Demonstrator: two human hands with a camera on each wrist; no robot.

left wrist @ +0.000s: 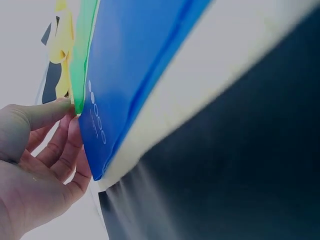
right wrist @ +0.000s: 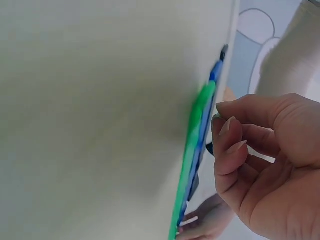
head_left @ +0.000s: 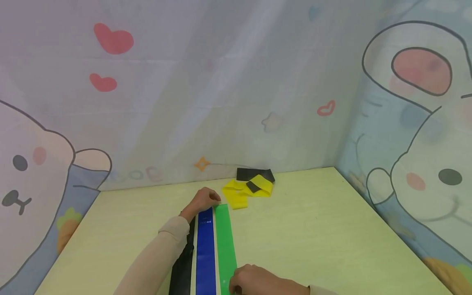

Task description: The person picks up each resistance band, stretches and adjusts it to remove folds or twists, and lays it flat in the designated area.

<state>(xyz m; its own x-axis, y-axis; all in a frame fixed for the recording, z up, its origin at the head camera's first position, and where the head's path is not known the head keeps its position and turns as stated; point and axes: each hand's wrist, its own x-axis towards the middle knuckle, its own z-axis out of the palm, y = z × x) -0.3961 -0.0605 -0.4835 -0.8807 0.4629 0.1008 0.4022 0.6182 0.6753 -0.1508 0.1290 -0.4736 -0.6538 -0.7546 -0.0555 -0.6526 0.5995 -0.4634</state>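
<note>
One green strip (head_left: 225, 241) is pinched by the left grip (head_left: 203, 200); about the right grip (head_left: 259, 281), I cannot tell.

left hand (head_left: 204, 199) at green strip's far end (head_left: 222, 208)

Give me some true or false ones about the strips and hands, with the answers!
1. The blue strip is between the green strip and a black strip. True.
2. The yellow strip lies flat and straight. False: the yellow strip is folded over itself.
3. The right hand is right of the blue strip. True.
4. The left hand pinches the yellow strip. False: the left hand pinches the green strip.
</note>
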